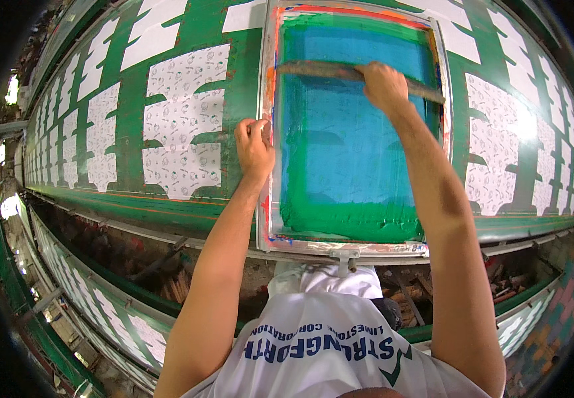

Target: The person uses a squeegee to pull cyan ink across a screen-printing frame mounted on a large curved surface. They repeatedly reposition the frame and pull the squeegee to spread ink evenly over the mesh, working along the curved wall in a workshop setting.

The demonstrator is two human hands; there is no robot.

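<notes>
My right hand (385,86) is closed around the middle of a long squeegee (323,69), which lies across the upper part of a screen-printing frame (266,205). Through the blue mesh (360,156) faint printed shapes show. Thick green ink (353,222) is spread along the mesh's near end and its left and far sides. At the frame's left edge, my left hand (255,149) has its fingers curled against the rim. A metal hinge or clamp (345,255) sits at the frame's near edge. The squeegee's blade edge is hard to make out.
A long green printing table (127,199) runs left and right under the frame. White cut fabric pieces (184,119) with small prints lie in rows on it, more of them (489,139) to the right. Nearer left, a second table (101,285) bears similar pieces. Wooden scraps (177,285) lie below.
</notes>
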